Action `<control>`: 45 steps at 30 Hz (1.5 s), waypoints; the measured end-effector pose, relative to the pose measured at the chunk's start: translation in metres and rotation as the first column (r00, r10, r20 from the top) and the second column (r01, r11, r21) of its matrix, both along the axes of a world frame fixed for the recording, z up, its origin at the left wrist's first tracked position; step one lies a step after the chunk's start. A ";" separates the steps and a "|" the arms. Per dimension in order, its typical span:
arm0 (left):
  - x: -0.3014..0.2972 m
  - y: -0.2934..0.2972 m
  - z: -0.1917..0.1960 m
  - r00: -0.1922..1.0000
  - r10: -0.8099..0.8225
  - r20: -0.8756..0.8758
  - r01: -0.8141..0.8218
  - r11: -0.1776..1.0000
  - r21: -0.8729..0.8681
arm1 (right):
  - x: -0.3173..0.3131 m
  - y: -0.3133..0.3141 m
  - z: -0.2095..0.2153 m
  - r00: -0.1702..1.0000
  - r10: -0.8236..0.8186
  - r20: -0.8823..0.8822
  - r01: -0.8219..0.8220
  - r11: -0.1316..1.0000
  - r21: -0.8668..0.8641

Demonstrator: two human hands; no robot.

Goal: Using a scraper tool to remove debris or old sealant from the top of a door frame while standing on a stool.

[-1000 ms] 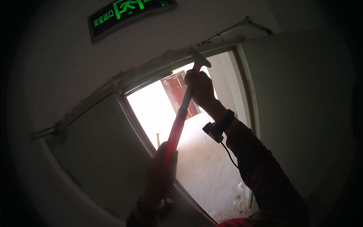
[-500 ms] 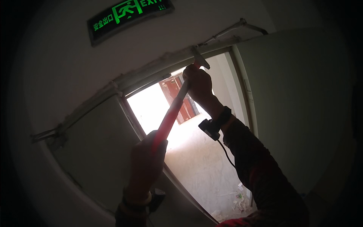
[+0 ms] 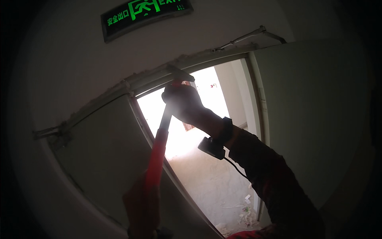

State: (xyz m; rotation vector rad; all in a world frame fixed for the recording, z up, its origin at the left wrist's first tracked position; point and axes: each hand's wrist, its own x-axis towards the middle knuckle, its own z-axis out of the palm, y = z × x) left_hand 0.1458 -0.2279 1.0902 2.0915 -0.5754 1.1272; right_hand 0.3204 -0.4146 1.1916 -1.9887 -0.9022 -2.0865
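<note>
The hammer [image 3: 161,139] slants up to the top door frame [image 3: 159,77], its head wedged against the frame's edge. The right hand [image 3: 181,103] is closed round the shaft just below the head to steer it, while the left hand [image 3: 141,207] clasps the red grip low down for leverage (both hands are backlit by the bright doorway).

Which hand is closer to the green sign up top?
The right hand. It grips the hammer high by the door frame, below the green sign. The left hand holds the red handle far lower down.
</note>
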 end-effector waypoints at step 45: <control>0.008 0.042 -0.136 0.827 -0.466 -0.313 0.392 0.879 -0.273 | 0.046 -0.054 0.078 0.815 -0.579 -0.010 0.579 0.815 -0.001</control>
